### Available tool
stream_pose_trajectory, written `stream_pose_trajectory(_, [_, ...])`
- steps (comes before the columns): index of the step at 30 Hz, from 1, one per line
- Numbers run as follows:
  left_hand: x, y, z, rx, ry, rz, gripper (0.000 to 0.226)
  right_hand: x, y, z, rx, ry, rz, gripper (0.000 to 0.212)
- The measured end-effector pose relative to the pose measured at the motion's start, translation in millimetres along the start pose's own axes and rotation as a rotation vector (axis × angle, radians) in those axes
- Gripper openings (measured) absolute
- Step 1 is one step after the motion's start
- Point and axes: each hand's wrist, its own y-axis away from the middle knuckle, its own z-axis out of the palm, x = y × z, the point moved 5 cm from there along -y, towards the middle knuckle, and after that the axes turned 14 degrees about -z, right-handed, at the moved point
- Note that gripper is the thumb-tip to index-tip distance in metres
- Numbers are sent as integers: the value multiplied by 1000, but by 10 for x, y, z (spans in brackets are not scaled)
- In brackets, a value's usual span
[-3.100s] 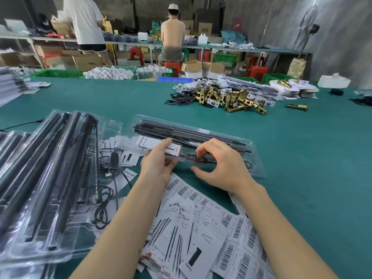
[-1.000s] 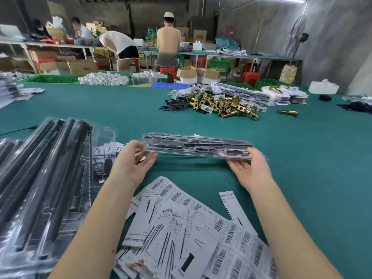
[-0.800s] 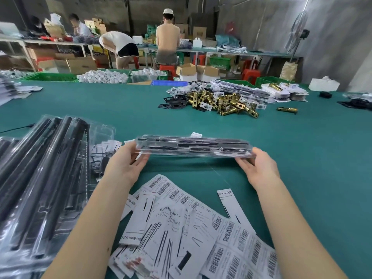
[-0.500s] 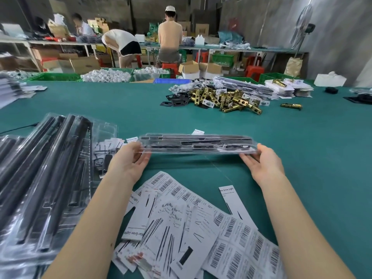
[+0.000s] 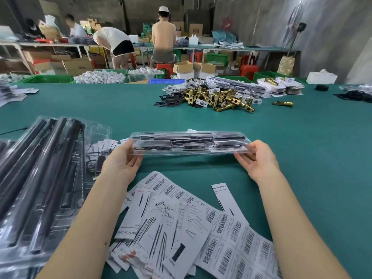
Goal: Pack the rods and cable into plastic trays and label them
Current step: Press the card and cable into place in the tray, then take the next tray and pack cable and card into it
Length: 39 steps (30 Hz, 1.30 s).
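Observation:
A closed clear plastic tray (image 5: 189,142) with black rods and a cable inside hangs level above the green table (image 5: 302,158). My left hand (image 5: 122,164) grips its left end, thumb on top and fingers beneath. My right hand (image 5: 259,160) grips its right end the same way. Printed label cards with barcodes (image 5: 181,222) lie spread on the table below the tray, between my forearms. A stack of clear trays with long black rods (image 5: 40,174) lies at my left.
A loose cable and small cards (image 5: 98,152) lie beside the left stack. A heap of brass latch parts (image 5: 217,99) and black plates sits mid-table, with paper stacks (image 5: 279,87) behind. Several people work at benches at the back.
Earlier both hands pressed on the tray as it lay on the table. Since then they lifted it by its ends and hold it level; over the last second it barely moved.

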Motion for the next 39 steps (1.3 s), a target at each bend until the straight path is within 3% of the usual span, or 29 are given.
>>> stream_pose_trajectory(8, [-25, -48, -2, 19, -14, 42, 9, 26, -35, -28, 19, -102, 17, 4])
stream_pose_trajectory(14, [18, 2, -7, 46, -144, 168, 12, 38, -80, -32, 3, -22, 23, 5])
stream_pose_trajectory(17, [23, 72, 39, 69, -400, 281, 15, 27, -97, -35, 19, 0, 34, 8])
stream_pose_trajectory(20, [48, 108, 27, 292, -886, 524, 62, 8, -69, -24, 37, 10, 56, 11])
stream_pose_trajectory(21, [46, 137, 48, 352, -1032, 652, 64, -3, -57, -10, 42, 19, 58, 10])
stream_pose_trajectory(24, [2, 279, 165, 493, -1370, 978, 39, -33, -25, 16, 81, 52, 34, 8])
stream_pose_trajectory(28, [-195, 312, 340, 149, -1505, 1109, 41, -36, -41, 10, 115, 113, -29, 33])
stream_pose_trajectory(30, [-355, 294, 393, 47, -1684, 1136, 48, -26, -65, -11, 130, 181, -72, 31])
stream_pose_trajectory(33, [-428, 235, 400, 64, -1766, 1162, 44, -16, -111, -46, 169, 283, -124, 25])
stream_pose_trajectory(39, [-447, 187, 359, 119, -1680, 1234, 34, -30, -131, -45, 165, 512, -221, 16])
